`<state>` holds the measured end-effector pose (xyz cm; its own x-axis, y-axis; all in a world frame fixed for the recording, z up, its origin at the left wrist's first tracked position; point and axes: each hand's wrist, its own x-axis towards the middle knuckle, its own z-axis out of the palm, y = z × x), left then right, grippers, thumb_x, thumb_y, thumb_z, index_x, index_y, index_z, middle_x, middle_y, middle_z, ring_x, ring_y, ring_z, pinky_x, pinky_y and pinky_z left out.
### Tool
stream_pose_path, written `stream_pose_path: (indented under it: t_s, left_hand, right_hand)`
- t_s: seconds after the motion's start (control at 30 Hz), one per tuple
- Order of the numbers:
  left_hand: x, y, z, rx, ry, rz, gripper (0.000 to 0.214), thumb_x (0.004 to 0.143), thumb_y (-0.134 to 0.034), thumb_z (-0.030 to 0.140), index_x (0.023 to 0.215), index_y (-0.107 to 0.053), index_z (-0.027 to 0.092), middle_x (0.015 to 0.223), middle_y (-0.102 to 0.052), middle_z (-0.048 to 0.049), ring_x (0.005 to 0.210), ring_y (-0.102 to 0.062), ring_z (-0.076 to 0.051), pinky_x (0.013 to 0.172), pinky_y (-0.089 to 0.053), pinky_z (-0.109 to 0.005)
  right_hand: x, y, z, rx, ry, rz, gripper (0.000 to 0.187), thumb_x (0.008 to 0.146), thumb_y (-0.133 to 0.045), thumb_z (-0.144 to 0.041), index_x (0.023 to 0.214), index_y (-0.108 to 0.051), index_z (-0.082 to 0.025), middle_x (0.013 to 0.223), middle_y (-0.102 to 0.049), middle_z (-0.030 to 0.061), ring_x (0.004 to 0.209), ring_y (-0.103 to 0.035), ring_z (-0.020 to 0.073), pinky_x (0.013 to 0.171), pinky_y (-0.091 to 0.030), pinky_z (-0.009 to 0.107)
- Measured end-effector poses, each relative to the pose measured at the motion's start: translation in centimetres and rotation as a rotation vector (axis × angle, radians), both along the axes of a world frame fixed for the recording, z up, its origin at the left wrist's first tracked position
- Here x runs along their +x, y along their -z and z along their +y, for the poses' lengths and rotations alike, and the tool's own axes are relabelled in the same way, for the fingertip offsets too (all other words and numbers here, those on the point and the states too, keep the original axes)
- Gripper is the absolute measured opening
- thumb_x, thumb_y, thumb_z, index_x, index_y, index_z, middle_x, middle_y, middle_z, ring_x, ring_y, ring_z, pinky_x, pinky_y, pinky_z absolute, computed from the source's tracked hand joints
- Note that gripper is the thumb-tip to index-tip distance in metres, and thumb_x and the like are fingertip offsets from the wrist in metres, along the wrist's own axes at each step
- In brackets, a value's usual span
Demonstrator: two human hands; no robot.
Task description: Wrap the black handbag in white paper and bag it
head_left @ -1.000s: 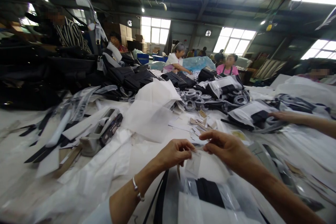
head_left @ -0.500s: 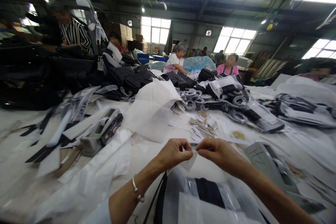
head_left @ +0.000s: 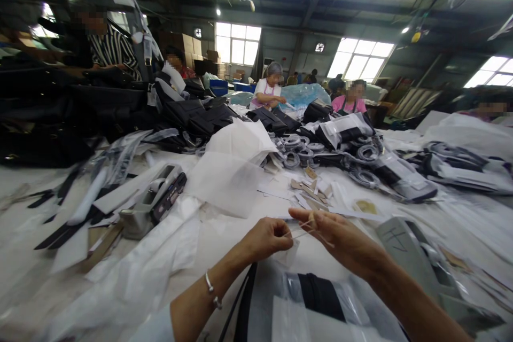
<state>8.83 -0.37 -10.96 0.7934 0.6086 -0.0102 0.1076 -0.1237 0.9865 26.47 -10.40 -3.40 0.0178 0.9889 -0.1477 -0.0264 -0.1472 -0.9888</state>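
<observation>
My left hand (head_left: 267, 238) is closed in a pinch at the near middle of the table. My right hand (head_left: 336, 234) is just to its right, fingers partly curled. A thin tan band (head_left: 301, 227) stretches between the two hands and loops over my right fingers. A small clear plastic pouch (head_left: 289, 254) hangs just under my left fingertips. Below my hands lies a clear bag holding a black folded item (head_left: 320, 299), and a black strap (head_left: 245, 299) runs beside my left wrist.
A grey tape dispenser (head_left: 154, 200) stands to the left. White tissue sheets (head_left: 236, 171), coiled straps (head_left: 297, 153), paper tags (head_left: 310, 189) and black bags (head_left: 192, 112) cover the table. Co-workers sit at the far side: striped top (head_left: 109, 51), pink top (head_left: 352, 104).
A co-worker's arm that reached in from the right has gone. My hands drew together on the small pouch, and now a thin band is stretched between them.
</observation>
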Motion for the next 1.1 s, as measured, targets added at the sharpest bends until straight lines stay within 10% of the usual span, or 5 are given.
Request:
stream_pose_path:
  t_s: [0.23,0.37,0.63,0.9,1.1]
  left_hand:
    - [0.3,-0.9,-0.5,-0.21,0.142,-0.242,0.034,0.082,-0.064,0.046,0.096,-0.065,0.014,0.088,-0.062,-0.0032,0.081,-0.057,-0.014,0.077,-0.045,-0.025]
    - [-1.5,-0.1,2.4,0.013,-0.143,0.034,0.037,0.092,-0.048,0.047,0.105,-0.064,0.017,0.103,-0.067,-0.0073,0.094,-0.062,-0.018,0.081,-0.048,-0.027]
    - [-2.5,4.3,4.1,0.062,-0.222,0.393,0.016,0.076,-0.052,0.02,0.066,-0.064,0.018,0.064,-0.064,-0.0036,0.07,-0.064,-0.019,0.074,-0.048,-0.029]
    - [-2.3,4.7,3.7,-0.102,-0.083,0.335,0.037,0.081,-0.047,0.021,0.112,-0.066,0.012,0.072,-0.066,-0.0025,0.057,-0.063,-0.015,0.059,-0.053,-0.027]
    - [-2.6,4.8,3.7,0.157,-0.199,0.314,0.024,0.077,-0.057,0.016,0.096,-0.072,0.018,0.089,-0.067,-0.0055,0.082,-0.064,-0.02,0.079,-0.05,-0.031]
  right_hand:
    - [-1.8,0.0,1.0,0.062,0.186,0.336,0.052,0.065,-0.089,-0.041,0.11,-0.067,-0.024,0.079,-0.067,-0.0024,0.069,-0.062,0.0115,0.072,-0.052,0.025]
    - [-0.5,-0.1,1.5,-0.017,0.158,0.077,0.052,0.072,-0.081,-0.046,0.11,-0.065,-0.016,0.061,-0.057,-0.0066,0.039,-0.037,0.0029,0.041,-0.034,0.018]
    - [0.3,5.3,5.5,-0.537,-0.311,-0.525,0.029,0.074,-0.053,-0.016,0.103,-0.057,-0.017,0.05,-0.065,-0.0015,0.032,-0.052,0.0127,0.033,-0.037,0.018]
    - [-1.3,9.9,8.2,-0.591,-0.524,-0.216,0.017,0.07,-0.051,-0.017,0.085,-0.058,-0.018,0.058,-0.065,-0.003,0.036,-0.054,0.01,0.04,-0.044,0.018]
    - [-0.9,11.1,8.8,-0.533,-0.5,0.019,0.023,0.069,-0.067,-0.036,0.077,-0.058,-0.016,0.062,-0.062,-0.0026,0.043,-0.055,0.0092,0.044,-0.048,0.021]
